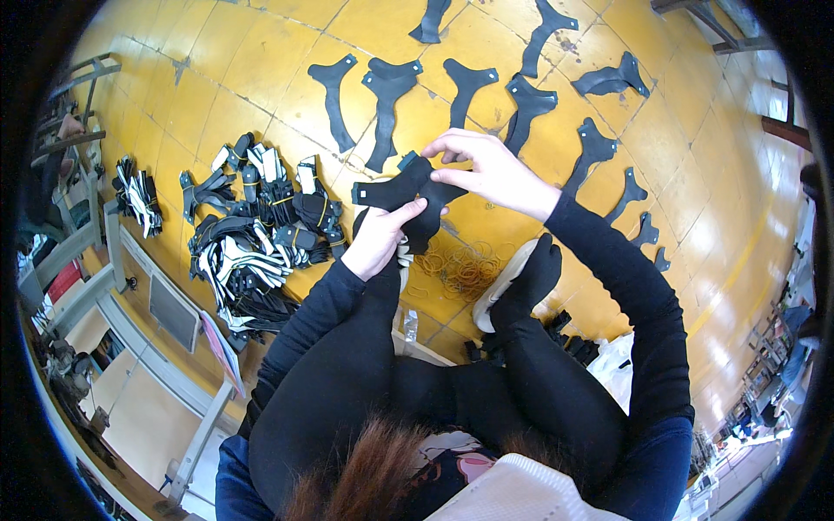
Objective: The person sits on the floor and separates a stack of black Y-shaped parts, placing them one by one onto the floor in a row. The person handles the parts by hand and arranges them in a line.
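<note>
In front of my knees I hold up a black Y-shaped piece (390,187), flat and flexible, with a small pale tag on one end. It may be several layers thick; I cannot tell. My left hand (375,239) grips it from below, thumb pressed on top and fingers mostly hidden behind. At its upper right edge my right hand (482,167) is closed, thumb and fingers pinching the black material. Below the hands, a loose heap of thin tan rubber bands (460,271) lies on the floor between my feet.
Similar black Y-shaped pieces (393,95) lie spread over the yellow tiled floor (248,56) ahead. To the left sits a pile of black and white banded bundles (252,234), with a smaller stack (139,198) beyond. A metal frame (156,347) stands at left, a white plastic bag (613,369) at right.
</note>
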A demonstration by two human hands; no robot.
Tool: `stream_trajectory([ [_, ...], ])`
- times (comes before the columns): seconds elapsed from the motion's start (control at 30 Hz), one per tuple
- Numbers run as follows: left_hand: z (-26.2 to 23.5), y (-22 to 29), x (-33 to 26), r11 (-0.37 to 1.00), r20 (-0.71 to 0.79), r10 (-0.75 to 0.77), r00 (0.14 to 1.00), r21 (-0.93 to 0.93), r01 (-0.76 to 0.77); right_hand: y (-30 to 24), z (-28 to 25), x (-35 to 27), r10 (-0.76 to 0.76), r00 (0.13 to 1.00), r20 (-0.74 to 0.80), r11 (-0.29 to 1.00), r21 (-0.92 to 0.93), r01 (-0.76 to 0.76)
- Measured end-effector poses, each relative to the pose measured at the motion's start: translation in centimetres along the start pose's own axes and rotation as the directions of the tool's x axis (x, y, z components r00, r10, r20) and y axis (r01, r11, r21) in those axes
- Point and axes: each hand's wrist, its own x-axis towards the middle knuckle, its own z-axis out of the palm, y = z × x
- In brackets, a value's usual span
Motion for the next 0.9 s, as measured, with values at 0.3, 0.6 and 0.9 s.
stream_trajectory([
  [0.3, -0.2, -0.4, 0.0, 0.997, 0.011, 0.063, 0.998, 0.038, -0.063, -1.4, -0.1, 0.3, 0.134, 0.988, -0.077, 0.981, 0.153, -0.121],
  [0.6, -0.7, -1.4, 0.4, 0.996, 0.047, 0.042, 0.998, 0.081, -0.046, -1.7, 2.7, -1.1, -0.053, 0.995, 0.086, 0.994, -0.087, 0.06],
  [0.9, -0.4, -1.3, 0.9, 0.96, 0.279, -0.162, 0.947, 0.268, 0.085, 1.1, -5.2, -0.9, 0.187, 0.943, -0.275, 0.973, 0.181, -0.14],
])
